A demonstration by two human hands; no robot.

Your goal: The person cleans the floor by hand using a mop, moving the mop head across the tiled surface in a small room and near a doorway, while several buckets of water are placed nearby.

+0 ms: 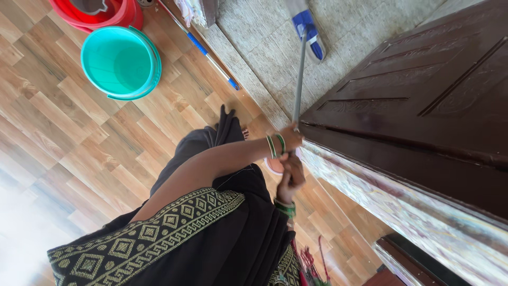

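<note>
Both hands close around the thin grey metal mop handle point(299, 74) — one stacked above the other, the usual way to steer a long pole. Which hand is which is hard to tell from this tilted head view; the left hand point(291, 136), by its bare forearm crossing the frame with green and white bangles at the wrist, seems to be the one nearer the mop's head, fingers wrapped fully round the shaft. The right hand point(291, 177) grips just behind it, also closed on the handle, with green bangles at its wrist.

Out beyond the grip the pole runs to a flat blue and white mop head point(309, 32), which lies on the pale speckled stone floor point(264, 58). Just beside the hands stands the edge of a dark brown carved wooden door point(423, 95), close enough that the handle passes along it. Well behind the grip, over wood-pattern flooring point(79, 132), sit a round turquoise plastic bucket point(120, 62) and a red plastic tub point(106, 13) — with a second slim stick with blue grips point(203, 50) lying between them and the stone.
</note>
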